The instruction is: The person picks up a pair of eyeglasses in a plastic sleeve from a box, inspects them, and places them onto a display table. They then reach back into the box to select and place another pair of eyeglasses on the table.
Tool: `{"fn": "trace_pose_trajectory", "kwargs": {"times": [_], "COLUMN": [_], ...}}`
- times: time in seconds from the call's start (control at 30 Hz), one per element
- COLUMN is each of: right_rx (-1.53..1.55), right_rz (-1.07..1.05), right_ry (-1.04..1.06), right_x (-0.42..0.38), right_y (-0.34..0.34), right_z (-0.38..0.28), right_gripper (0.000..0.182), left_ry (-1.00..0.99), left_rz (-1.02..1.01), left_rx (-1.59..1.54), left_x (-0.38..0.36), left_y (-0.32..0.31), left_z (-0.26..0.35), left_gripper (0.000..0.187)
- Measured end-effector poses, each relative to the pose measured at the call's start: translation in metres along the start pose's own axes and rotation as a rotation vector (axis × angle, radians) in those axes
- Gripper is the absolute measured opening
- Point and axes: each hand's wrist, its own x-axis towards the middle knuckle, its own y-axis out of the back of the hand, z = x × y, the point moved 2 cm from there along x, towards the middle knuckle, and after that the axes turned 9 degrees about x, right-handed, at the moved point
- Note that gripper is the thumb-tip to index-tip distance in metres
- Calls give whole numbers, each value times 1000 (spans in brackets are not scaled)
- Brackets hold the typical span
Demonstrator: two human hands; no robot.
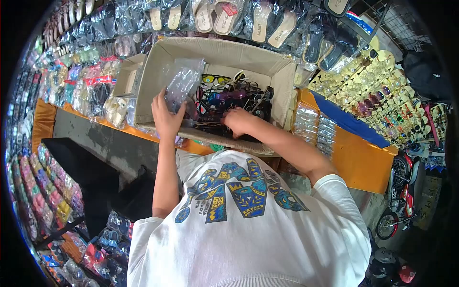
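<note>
A cardboard box (220,46) stands in front of me with a heap of sunglasses (239,95) inside, dark frames mostly, plus a yellow pair near the back. At the box's left side my left hand (167,116) has its thumb and fingers around the lower edge of a clear plastic bag (184,76). My right hand (237,121) reaches down into the front of the heap, fingers curled among the frames. Its fingertips are partly hidden, so what they pinch cannot be made out.
Wrapped sandals (260,24) line the display behind the box. A smaller cardboard box (128,76) sits to the left. Display boards of sunglasses (368,95) slope at the right, beside an orange-covered counter (361,167). A red motorcycle (404,201) is parked farther right.
</note>
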Motion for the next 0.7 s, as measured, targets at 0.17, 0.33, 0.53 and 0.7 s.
{"fn": "trace_pose_trajectory", "kwargs": {"times": [0.17, 0.33, 0.53, 0.7], "right_rx": [318, 346, 235, 161], "right_rz": [-171, 103, 155, 184], "right_ry": [-133, -263, -212, -246], "right_x": [21, 86, 104, 119], "right_y": [18, -17, -36, -66], "right_z": [14, 40, 28, 34], "right_gripper": [39, 27, 26, 30], "left_ry": [15, -19, 39, 84], "left_rz": [-11, 36, 39, 35], "left_rx": [-3, 3, 37, 54], "left_x": [-1, 2, -4, -5], "left_y": [0, -2, 4, 2], "left_z": [-2, -3, -5, -8], "left_gripper": [73, 75, 80, 79]}}
